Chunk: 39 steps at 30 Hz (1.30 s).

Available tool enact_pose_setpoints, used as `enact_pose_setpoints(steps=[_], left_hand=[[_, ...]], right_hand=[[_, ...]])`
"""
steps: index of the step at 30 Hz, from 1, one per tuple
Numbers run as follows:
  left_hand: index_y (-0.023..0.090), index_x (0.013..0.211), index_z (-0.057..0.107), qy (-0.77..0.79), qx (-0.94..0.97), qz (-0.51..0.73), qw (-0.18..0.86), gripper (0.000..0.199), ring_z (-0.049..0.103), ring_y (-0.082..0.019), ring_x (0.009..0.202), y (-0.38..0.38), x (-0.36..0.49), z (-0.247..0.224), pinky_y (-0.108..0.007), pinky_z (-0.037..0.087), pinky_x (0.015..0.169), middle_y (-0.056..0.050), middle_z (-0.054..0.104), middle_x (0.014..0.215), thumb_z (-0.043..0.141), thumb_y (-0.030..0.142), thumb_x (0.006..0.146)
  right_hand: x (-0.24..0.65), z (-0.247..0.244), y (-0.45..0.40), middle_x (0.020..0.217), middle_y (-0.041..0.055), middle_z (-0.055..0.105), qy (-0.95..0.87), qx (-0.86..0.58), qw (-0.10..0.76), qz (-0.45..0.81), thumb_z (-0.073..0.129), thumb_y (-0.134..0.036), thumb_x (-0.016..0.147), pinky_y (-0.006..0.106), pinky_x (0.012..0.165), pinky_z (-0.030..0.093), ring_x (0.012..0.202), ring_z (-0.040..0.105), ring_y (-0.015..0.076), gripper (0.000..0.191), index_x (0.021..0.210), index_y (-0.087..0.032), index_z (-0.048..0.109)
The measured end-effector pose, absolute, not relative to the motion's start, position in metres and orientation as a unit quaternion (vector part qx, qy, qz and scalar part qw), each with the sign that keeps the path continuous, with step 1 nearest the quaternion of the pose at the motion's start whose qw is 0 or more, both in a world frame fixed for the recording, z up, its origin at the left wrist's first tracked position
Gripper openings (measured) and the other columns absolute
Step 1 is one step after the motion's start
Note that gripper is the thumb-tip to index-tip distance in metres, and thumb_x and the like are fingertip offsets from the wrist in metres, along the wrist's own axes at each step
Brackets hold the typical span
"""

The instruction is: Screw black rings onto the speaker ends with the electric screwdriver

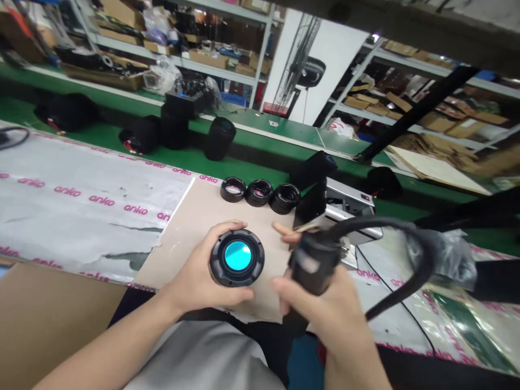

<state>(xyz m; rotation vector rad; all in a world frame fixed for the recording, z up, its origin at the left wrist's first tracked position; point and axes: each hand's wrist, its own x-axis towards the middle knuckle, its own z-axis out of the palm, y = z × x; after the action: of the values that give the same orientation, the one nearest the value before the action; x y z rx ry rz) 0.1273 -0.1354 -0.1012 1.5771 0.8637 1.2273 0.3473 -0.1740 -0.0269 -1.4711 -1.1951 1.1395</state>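
Observation:
My left hand (203,271) is wrapped round a black lens housing (216,260) with a notched rim. Its round glass shines cyan and faces up towards me. To the right of it, my right hand (325,303) grips a black cylindrical tool (312,262) with a thick black cable looping off to the right. Motion blurs this tool, and its exact kind and lower end are unclear. A gap separates the tool from the lens housing. Beyond both hands, three black rings (259,192) stand in a row on a beige board (182,238).
Behind my right hand is a silver and black machine (349,200). Several black cylindrical housings (219,138) stand on the green bench (252,160). Crumpled clear plastic (442,254) lies at right. Shelves with cardboard boxes (209,57) line the back, and a dark post (418,114) slants across the right.

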Motion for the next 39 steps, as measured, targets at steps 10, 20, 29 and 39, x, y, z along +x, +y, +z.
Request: enact_pose_setpoints(steps=[10,20,29,39], left_hand=[[0.024,0.142,0.056,0.394,0.692,0.474,0.377,0.081,0.068,-0.038,0.133,-0.123,0.136,-0.100,-0.050,0.053,0.116,-0.014,0.068,0.142,0.096,0.038,0.073],[0.025,0.139,0.057,0.262,0.721,0.431,0.476,0.081,0.075,-0.033,0.124,-0.122,0.224,-0.096,-0.040,0.062,0.101,-0.012,0.072,0.137,0.097,0.034,0.069],[0.027,0.141,0.058,0.254,0.728,0.435,0.464,0.084,0.074,-0.029,0.125,-0.118,0.222,-0.095,-0.036,0.059,0.103,-0.009,0.071,0.139,0.099,0.038,0.069],[0.026,0.141,0.057,0.250,0.727,0.431,0.473,0.084,0.074,-0.031,0.123,-0.117,0.222,-0.095,-0.039,0.059,0.102,-0.010,0.071,0.137,0.099,0.039,0.069]], right_hand=[[0.439,0.023,-0.165,0.061,-0.0069,0.049,-0.299,-0.376,0.860,0.171,0.071,-0.063,0.099,0.024,0.047,0.047,0.050,0.056,0.0111,0.042,0.089,-0.025,0.056],[0.438,-0.002,-0.112,0.054,-0.0025,0.056,-0.438,-0.321,0.813,0.209,0.081,-0.068,0.090,0.024,0.033,0.036,0.037,0.050,0.0128,0.053,0.074,-0.021,0.062],[0.435,-0.009,-0.099,0.053,-0.0058,0.052,-0.464,-0.381,0.760,0.248,0.081,-0.069,0.089,0.023,0.035,0.033,0.039,0.049,0.0102,0.055,0.074,-0.022,0.056],[0.433,0.000,-0.114,0.054,-0.0037,0.056,-0.444,-0.355,0.770,0.291,0.081,-0.070,0.089,0.025,0.033,0.038,0.037,0.050,0.0120,0.054,0.079,-0.021,0.063]])
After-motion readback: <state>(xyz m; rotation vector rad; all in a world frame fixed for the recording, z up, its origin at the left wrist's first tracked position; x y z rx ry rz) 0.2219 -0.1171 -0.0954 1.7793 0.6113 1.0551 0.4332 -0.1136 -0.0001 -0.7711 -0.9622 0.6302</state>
